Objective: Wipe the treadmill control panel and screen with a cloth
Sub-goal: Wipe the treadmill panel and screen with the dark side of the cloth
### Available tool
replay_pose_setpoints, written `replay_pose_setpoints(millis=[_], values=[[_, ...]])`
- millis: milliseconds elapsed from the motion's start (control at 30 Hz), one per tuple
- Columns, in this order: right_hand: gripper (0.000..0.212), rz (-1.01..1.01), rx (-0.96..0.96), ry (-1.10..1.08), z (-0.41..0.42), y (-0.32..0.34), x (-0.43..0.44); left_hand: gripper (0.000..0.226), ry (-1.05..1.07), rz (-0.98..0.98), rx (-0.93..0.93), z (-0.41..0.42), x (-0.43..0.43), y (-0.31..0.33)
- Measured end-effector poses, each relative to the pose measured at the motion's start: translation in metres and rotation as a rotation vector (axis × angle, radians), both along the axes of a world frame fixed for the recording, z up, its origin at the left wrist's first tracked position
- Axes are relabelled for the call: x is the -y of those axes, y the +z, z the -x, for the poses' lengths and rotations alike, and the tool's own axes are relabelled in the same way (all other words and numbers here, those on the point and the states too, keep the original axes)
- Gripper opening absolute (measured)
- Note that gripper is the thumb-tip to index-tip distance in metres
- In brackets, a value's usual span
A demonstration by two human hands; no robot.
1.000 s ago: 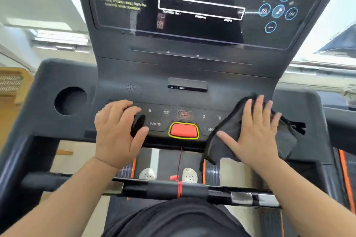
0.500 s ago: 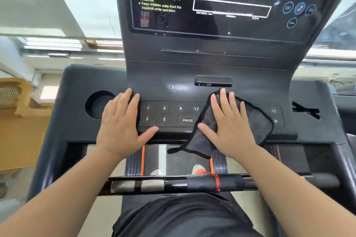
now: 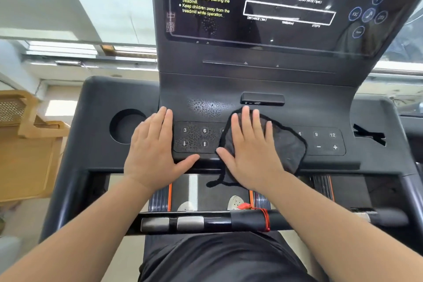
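Observation:
The black treadmill control panel (image 3: 194, 137) carries numbered and arrow buttons, with water droplets on its left part and just above it. My right hand (image 3: 249, 151) lies flat, fingers spread, pressing a dark grey cloth (image 3: 288, 146) onto the middle of the panel; a corner of the cloth hangs over the front edge. My left hand (image 3: 155, 149) rests flat and empty on the console at the panel's left end. The dark screen (image 3: 274, 7) rises behind, showing caution text and white boxes, with droplets near its lower left.
A round cup holder (image 3: 124, 126) sits left of my left hand. A small port block (image 3: 262, 99) juts out above the cloth. The handlebar (image 3: 206, 222) with a red cord (image 3: 263, 213) crosses below. A wooden piece of furniture (image 3: 27, 144) stands at the left.
My right hand has slid the cloth leftward along the panel, from its right end to the middle. My left hand has stayed at the panel's left end.

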State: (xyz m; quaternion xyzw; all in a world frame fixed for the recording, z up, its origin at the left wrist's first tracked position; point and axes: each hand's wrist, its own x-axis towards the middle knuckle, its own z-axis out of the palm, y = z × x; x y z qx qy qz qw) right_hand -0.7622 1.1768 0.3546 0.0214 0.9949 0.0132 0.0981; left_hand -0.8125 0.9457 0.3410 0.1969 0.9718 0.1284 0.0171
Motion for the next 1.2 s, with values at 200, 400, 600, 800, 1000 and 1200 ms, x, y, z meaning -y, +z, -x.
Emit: replay_pose_setpoints(millis=[200,400,600,800,1000,1200], values=[[0.085,0.01,0.028,0.39,-0.022,0.001,-0.025,0.112,0.003,-0.05,0.008,0.0,0.005,0.001],[0.099,0.014,0.067,0.06,-0.017,0.008,-0.047,0.106,0.065,0.007,-0.016,0.0,0.028,0.002],[0.103,0.025,0.007,0.086,0.013,0.003,0.032,0.12,0.074,0.167,-0.005,0.012,0.069,0.008],[0.099,0.041,0.051,0.331,0.028,0.005,0.049,0.144,0.063,0.296,0.114,0.027,0.09,0.004],[0.087,0.164,-0.091,0.217,-0.021,0.016,0.021,0.146,0.062,0.245,0.118,0.026,0.091,0.002],[0.1,0.121,0.016,-0.168,-0.002,0.004,0.046,0.149,0.062,0.24,0.136,0.026,0.091,0.004]])
